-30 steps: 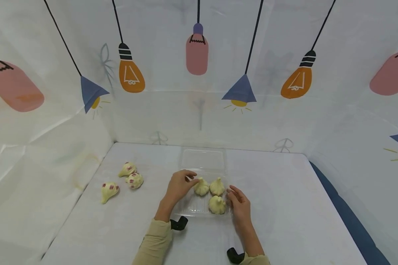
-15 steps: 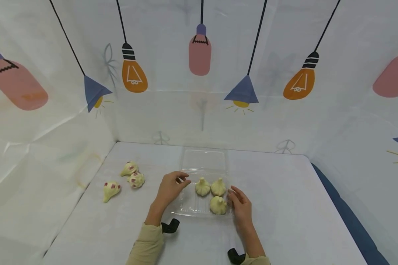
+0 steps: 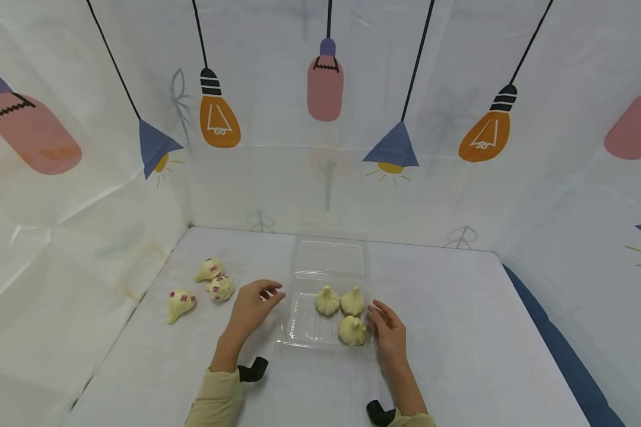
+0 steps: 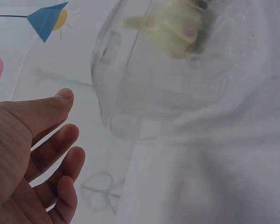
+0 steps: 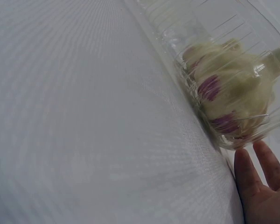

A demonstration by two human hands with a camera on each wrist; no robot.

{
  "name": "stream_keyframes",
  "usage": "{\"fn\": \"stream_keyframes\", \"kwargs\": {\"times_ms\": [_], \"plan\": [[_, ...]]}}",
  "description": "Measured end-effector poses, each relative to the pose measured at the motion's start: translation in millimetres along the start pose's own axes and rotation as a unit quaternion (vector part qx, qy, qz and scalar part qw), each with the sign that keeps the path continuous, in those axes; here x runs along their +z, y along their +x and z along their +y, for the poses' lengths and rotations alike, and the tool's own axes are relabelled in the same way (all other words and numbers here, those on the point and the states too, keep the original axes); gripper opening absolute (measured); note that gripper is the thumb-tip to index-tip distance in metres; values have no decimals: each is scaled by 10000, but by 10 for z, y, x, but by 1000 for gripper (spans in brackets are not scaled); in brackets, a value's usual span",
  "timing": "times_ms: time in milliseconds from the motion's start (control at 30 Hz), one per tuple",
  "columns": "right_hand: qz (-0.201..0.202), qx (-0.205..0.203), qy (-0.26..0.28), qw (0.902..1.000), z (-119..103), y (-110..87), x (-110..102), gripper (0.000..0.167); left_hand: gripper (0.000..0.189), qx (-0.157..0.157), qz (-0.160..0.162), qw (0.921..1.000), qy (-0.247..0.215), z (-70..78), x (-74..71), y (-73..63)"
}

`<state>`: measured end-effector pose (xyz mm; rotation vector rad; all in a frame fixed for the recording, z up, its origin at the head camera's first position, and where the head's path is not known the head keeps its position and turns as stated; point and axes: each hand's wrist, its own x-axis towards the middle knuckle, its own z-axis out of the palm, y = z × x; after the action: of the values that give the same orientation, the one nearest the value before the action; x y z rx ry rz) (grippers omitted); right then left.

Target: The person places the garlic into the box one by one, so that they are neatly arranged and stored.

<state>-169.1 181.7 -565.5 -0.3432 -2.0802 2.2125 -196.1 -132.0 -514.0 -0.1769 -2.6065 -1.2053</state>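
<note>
While 1 container (image 3: 305, 317) holds 3 of 6 garlics (image 3: 327, 301), left hand (image 3: 253, 307) and right hand (image 3: 390, 337) have relaxed fingers.

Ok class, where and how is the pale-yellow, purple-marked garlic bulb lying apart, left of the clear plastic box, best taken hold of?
Probably the wide, rounded body of the garlic bulb, pinched from above with the nearer left hand: it lies on its side, its narrow neck offering less grip.
</note>
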Motion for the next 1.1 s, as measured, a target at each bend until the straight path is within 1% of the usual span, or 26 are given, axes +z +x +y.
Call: {"fn": "stream_keyframes", "kwargs": {"times_ms": [133, 267, 433, 500, 667, 733, 833, 1000, 1100], "plan": [[46, -36, -12, 10000, -5, 0, 9, 37, 22, -144, 19, 9997, 177, -131, -110, -78], [57, -69, -64, 9999, -6, 1, 19, 37, 23, -338, 33, 9991, 249, -319, -208, -194], [59, -16, -94, 9999, -17, 0, 14, 36, 22, -536, 202, 9980, 260, -549, -311, -324], [67, 47, -62, 9999, -17, 2, 8, 36, 22, -583, 269, 9976, 264, -617, -350, -373], [49, 109, -29, 9999, -12, 6, 1, 37, 20, -713, 486, 9960, 226, -749, -449, -500], [37, 119, -26, 9999, -14, 1, 0, 37, 20, -846, 551, 9945, 294, -794, -492, -555], [24, 135, -5, 9999, -17, -10, -2, 38, 20, -1096, 558, 9914, 459, -861, -561, -627], [-10, 95, 10, 10000, -21, -26, -2, 38, 21, -1414, 688, 9856, 627, -984, -676, -699], [-15, 99, 36, 9999, -17, -19, -3, 38, 20, -1477, 886, 9828, 670, -1026, -726, -725]]}}
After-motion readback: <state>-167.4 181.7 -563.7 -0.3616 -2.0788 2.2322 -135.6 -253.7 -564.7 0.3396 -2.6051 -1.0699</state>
